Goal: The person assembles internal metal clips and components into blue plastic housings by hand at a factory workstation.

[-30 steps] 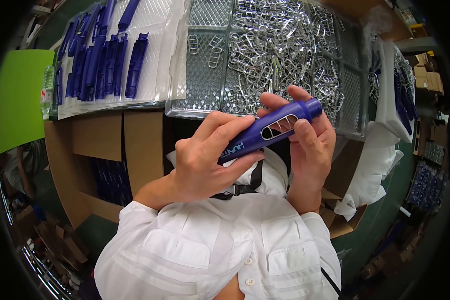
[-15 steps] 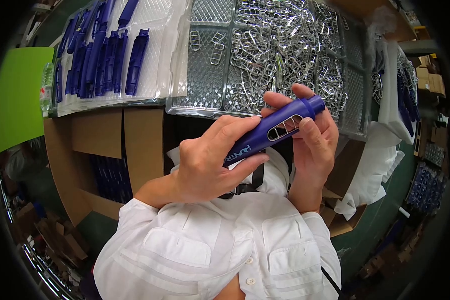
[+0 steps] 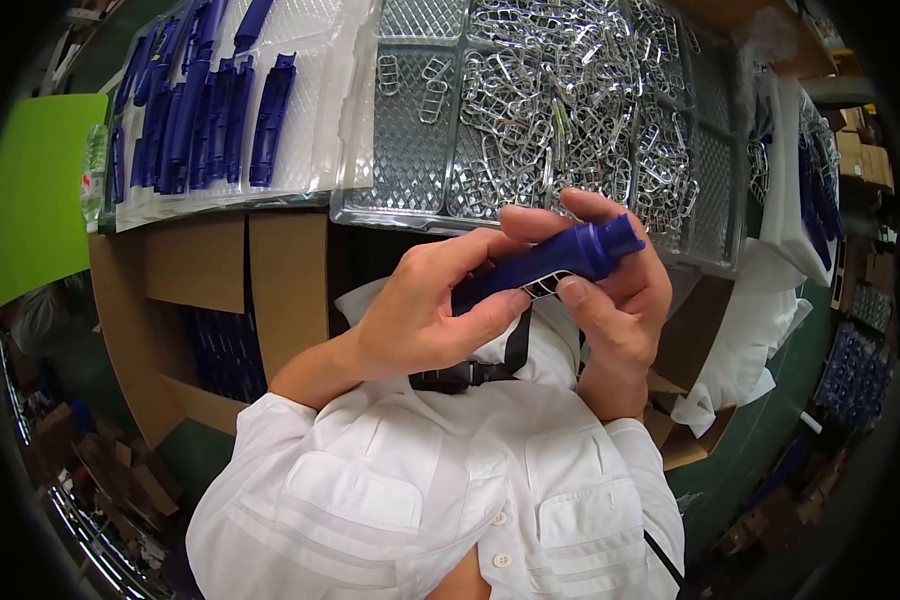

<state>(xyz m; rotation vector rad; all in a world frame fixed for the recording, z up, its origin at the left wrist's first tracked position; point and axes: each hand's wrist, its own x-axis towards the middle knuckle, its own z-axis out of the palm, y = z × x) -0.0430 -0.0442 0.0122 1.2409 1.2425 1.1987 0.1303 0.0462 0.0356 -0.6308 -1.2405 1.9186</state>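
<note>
Between both hands I hold a blue plastic tube-shaped housing (image 3: 527, 262), tilted with its narrow stepped end up to the right. A chrome slotted frame (image 3: 547, 284) sits in an opening on its near side. My left hand (image 3: 440, 300) wraps the lower left part, its thumb against the frame's left end. My right hand (image 3: 620, 295) grips near the narrow end, with the thumb on the frame's right end and the fingers behind. Beyond the hands, many loose chrome frames (image 3: 560, 110) lie heaped in a clear compartment tray (image 3: 400, 165).
Blue half-shells (image 3: 205, 120) lie on a white sheet (image 3: 315, 90) at the far left. Below it stands an open cardboard box (image 3: 288, 300) with blue parts inside. A green board (image 3: 35, 190) and a plastic bottle (image 3: 94, 170) are at left. White foam wrap (image 3: 740, 340) hangs at right.
The housing has rolled toward me, so its framed opening now faces lower. Both thumbs have shifted onto the chrome frame, and the left hand has slid along the tube.
</note>
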